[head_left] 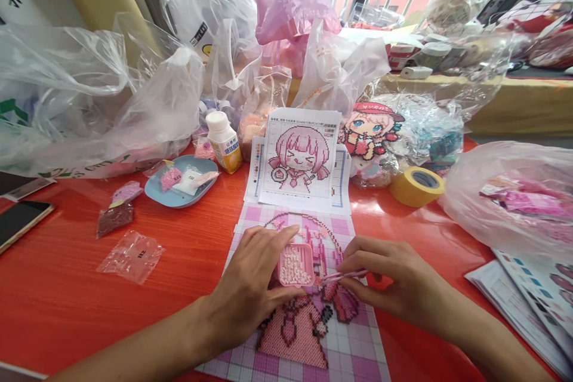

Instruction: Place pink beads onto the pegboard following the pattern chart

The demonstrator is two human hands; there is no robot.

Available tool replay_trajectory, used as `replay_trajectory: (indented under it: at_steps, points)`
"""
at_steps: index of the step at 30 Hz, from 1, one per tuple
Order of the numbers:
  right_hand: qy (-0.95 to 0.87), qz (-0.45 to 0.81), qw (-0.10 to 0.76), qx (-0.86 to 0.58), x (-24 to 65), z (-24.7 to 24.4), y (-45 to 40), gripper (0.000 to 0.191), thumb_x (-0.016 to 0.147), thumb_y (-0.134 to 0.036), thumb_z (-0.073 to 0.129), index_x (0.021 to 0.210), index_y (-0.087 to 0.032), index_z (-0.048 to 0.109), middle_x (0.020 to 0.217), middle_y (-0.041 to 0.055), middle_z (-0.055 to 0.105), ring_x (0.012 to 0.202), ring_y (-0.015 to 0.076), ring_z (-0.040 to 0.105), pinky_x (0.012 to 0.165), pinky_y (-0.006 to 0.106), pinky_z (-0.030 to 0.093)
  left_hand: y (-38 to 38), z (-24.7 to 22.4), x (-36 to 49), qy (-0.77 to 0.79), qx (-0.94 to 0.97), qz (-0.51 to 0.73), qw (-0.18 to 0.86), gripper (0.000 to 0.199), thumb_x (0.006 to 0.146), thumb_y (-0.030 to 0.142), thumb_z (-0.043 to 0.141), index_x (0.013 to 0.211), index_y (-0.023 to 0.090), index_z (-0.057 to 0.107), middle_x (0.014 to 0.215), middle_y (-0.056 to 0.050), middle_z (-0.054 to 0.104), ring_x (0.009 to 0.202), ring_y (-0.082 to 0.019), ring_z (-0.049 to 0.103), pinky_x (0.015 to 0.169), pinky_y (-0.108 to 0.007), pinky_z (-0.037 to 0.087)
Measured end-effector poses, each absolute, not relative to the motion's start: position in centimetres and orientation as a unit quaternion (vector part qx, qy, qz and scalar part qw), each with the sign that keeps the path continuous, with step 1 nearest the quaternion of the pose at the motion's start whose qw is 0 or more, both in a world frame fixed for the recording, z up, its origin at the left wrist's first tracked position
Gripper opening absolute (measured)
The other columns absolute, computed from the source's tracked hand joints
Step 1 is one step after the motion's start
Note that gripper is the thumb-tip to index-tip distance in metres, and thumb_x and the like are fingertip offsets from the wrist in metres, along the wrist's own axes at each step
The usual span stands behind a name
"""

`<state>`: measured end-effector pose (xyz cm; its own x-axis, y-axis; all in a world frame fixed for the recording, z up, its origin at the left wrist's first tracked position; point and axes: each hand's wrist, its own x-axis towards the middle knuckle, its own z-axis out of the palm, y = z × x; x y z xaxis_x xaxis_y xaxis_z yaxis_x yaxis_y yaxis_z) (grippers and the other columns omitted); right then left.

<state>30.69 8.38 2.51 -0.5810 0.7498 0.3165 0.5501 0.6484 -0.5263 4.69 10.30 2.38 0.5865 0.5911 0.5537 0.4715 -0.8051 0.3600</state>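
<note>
Left hand [255,271] has the pink bead tray [307,258] pinched between thumb and fingers, right over the beadwork [293,337], probably to keep those pale beads [293,270] close. Printed chart [299,161] is propped behind, likely for easy checking. Right hand [394,271] grips pink tweezers [342,276], tips just beside the tray's right edge.

Pink tray [307,258] of pale beads [293,270], tweezers [344,275], part-beaded board [364,343]

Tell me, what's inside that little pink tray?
The pink tray, held in the left hand, contains many small pale beads. Its bare ridged floor shows toward the upper right; the floor beneath the beads is covered.
</note>
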Motion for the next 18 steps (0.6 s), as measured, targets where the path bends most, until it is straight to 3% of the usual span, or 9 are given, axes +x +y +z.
replay_trajectory:
  at_steps: [9,18]
  points:
    - [-0.846,0.147,0.347,-0.378,30.07,2.81,8.29,0.012,0.092,-0.016,0.056,0.1,-0.021,0.063,0.086,0.0032,0.063,0.069,0.0096,0.06,0.054,0.019,0.049,10.09,2.4,4.57,0.283,0.897,0.315,0.129,0.065,0.087,0.039,0.065,0.14,0.015,0.035,0.111,-0.013,0.07,0.103,-0.028,0.065,0.089,-0.044,0.055]
    - [-0.849,0.148,0.352,-0.365,29.84,2.44,8.34,0.018,0.092,-0.015,0.056,0.107,-0.021,0.063,0.089,0.0031,0.063,0.072,0.0098,0.061,0.057,0.019,0.051,9.94,2.59,4.58,0.259,0.906,0.302,0.142,0.059,0.093,0.045,0.053,0.14,0.016,0.034,0.11,-0.014,0.07,0.105,-0.029,0.065,0.092,-0.045,0.054]
